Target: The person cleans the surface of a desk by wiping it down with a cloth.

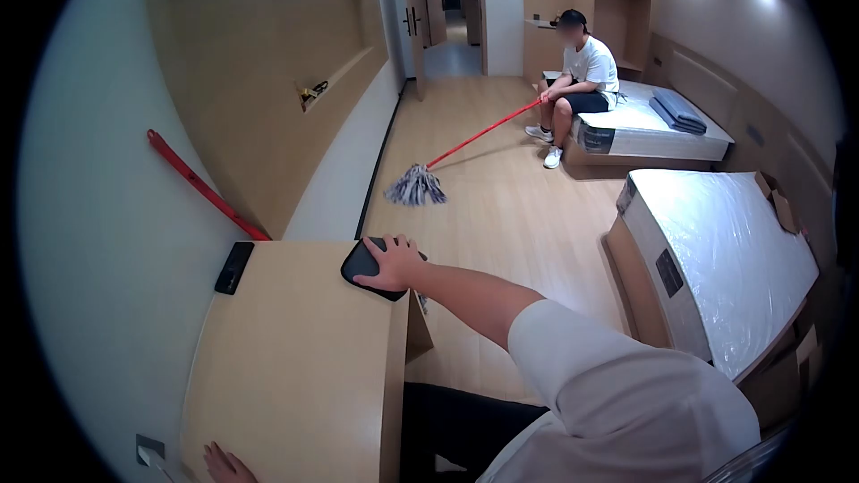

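Observation:
My right hand [394, 265] lies over a dark rounded flat case [360, 263] at the far right corner of a light wooden cabinet top [295, 349]. Its thumb and fingers are spread across the case. At the near left edge of the same top, my left hand [225, 465] shows only in part, fingers apart, with nothing seen in it. A small black device [234, 268] stands at the cabinet's far left corner, against the wall.
A person [589, 67] sits on a plastic-wrapped bed [662, 125], holding a red-handled mop [417, 186] on the floor. Another wrapped mattress [725, 250] is at right. A red pole [201, 183] leans behind the cabinet. A wall socket [149, 450] is at lower left.

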Available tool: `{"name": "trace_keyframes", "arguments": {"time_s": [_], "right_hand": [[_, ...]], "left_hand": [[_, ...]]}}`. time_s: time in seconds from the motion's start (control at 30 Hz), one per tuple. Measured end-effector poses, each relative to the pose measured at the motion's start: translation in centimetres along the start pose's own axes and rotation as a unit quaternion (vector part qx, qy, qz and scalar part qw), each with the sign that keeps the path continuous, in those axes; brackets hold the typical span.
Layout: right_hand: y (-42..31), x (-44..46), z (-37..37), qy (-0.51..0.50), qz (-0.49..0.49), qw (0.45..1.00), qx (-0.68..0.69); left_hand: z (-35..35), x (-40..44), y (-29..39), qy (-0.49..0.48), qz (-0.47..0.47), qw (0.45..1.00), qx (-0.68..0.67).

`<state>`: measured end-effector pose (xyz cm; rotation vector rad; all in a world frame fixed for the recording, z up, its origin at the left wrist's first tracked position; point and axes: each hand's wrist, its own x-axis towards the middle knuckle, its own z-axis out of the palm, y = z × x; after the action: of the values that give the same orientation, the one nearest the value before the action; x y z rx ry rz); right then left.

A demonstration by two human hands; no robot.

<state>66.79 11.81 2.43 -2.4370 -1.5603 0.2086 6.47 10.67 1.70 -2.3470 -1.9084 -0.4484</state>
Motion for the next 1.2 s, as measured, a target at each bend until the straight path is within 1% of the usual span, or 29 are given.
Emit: {"name": "trace_keyframes", "arguments": {"time_s": [0.07,0.17,0.3,0.33,0.4,0.5,0.57,0.6,0.73,0.83,0.87,0.97,1.0,1.1,1.2], "right_hand": [[-0.2,-0.4,0.5,0.009,0.003,0.999,-0.032],[-0.3,-0.6,0.0,-0.005,0.005,1.000,-0.004],[-0.5,-0.3,-0.8,-0.033,-0.001,0.999,-0.011],[-0.4,-0.1,-0.7,-0.034,-0.006,0.999,-0.012],[-0.3,0.7,-0.3,-0.024,-0.017,0.999,-0.017],[-0.5,1.7,0.0,-0.026,-0.022,0.999,-0.030],[-0.7,2.3,-0.2,-0.029,-0.026,0.999,-0.032],[-0.8,2.3,-0.2,-0.010,-0.027,0.999,-0.034],[-0.9,3.5,0.0,0.005,-0.049,0.999,-0.022],[-1.4,4.5,-0.3,-0.023,-0.047,0.999,-0.013],[-1.5,5.1,0.3,-0.005,-0.045,0.999,-0.022],[-2.2,5.7,0.3,0.008,-0.049,0.998,-0.044],[-2.4,5.8,0.0,-0.013,-0.043,0.998,-0.031],[-2.7,6.1,0.1,-0.022,-0.035,0.999,-0.030],[-2.7,6.1,0.6,0.005,-0.035,0.999,-0.029]], "left_hand": [[0.1,-0.2,-0.5,-0.002,0.001,1.000,0.015],[0.0,0.1,-0.9,-0.013,0.000,1.000,0.018],[0.9,0.8,-1.4,-0.003,0.006,1.000,0.005],[0.8,0.8,-1.2,-0.004,-0.005,1.000,0.007],[0.2,0.5,-0.3,-0.013,-0.024,1.000,0.014],[-0.2,0.7,-0.2,-0.026,-0.021,0.999,0.014],[0.6,0.7,-1.2,-0.019,-0.019,1.000,0.006],[1.0,0.7,-1.4,-0.014,-0.019,1.000,0.002],[0.6,0.5,-1.1,-0.025,-0.015,0.999,0.012],[-0.5,0.1,-0.5,-0.031,-0.024,0.999,-0.001],[0.0,0.3,-0.8,-0.032,-0.025,0.999,0.003],[1.7,0.5,-2.9,-0.013,0.008,1.000,0.019],[2.3,0.7,-3.8,-0.002,0.025,0.999,0.027],[-0.2,0.6,-0.5,-0.004,-0.003,1.000,0.006],[0.0,0.8,-0.6,-0.006,-0.004,1.000,0.013]]}}
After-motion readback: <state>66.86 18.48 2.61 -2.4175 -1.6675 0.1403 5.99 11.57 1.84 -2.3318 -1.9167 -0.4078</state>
